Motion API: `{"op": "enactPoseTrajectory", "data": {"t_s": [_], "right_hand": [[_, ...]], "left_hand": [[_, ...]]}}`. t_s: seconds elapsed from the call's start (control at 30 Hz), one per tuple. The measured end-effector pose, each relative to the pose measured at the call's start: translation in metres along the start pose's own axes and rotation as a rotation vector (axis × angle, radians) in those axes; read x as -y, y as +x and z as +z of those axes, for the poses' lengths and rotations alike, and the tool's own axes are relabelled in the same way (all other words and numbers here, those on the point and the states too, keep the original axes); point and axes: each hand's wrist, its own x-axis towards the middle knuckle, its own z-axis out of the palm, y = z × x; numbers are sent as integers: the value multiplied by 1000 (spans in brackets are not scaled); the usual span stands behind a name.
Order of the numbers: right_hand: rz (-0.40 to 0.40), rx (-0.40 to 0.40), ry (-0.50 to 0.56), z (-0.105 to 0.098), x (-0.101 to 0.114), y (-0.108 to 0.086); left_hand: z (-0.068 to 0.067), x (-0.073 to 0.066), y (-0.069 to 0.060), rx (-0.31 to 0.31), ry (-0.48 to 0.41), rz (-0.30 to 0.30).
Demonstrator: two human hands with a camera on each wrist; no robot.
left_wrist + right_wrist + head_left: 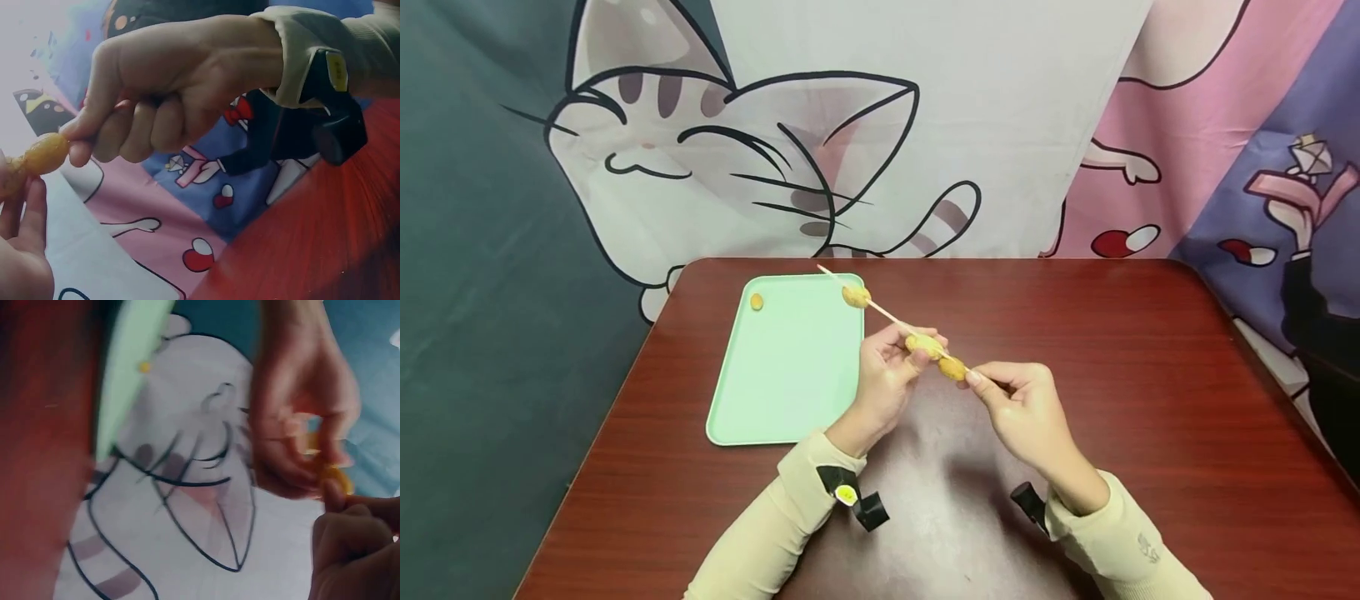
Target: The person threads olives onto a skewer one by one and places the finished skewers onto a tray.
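A thin wooden skewer (887, 314) slants over the table with three small yellow oval pieces on it, their kind unclear. One piece (856, 296) sits near the far tip, apart from the others. My left hand (883, 375) pinches the middle piece (922, 345) between thumb and fingers. Right beside it is the lowest piece (952, 367), where my right hand (1022, 412) pinches the skewer's near end. The left wrist view shows a yellow piece (47, 154) between both hands. In the right wrist view, fingers partly hide the pieces.
A light green tray (782, 375) lies on the brown table (1150, 375), left of and behind the hands. One loose yellow oval piece (757, 302) rests in its far left corner. A printed cat curtain (1000, 100) hangs behind the table.
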Motion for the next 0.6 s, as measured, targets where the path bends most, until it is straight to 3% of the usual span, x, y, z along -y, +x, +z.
{"op": "enactPoseTrajectory", "data": {"t_s": [0.17,0.33,0.43,0.6], "right_hand": [[-36,-25,16,0,7,7],[-53,-40,13,-2,8,7],[-59,-48,18,-3,7,5],[-71,-50,27,-5,5,1]], "left_hand": [[1,-5,2,47,10,23],[-10,-13,4,119,4,-38],[-22,-21,5,61,-66,-29],[-32,-36,13,-75,-183,65]]}}
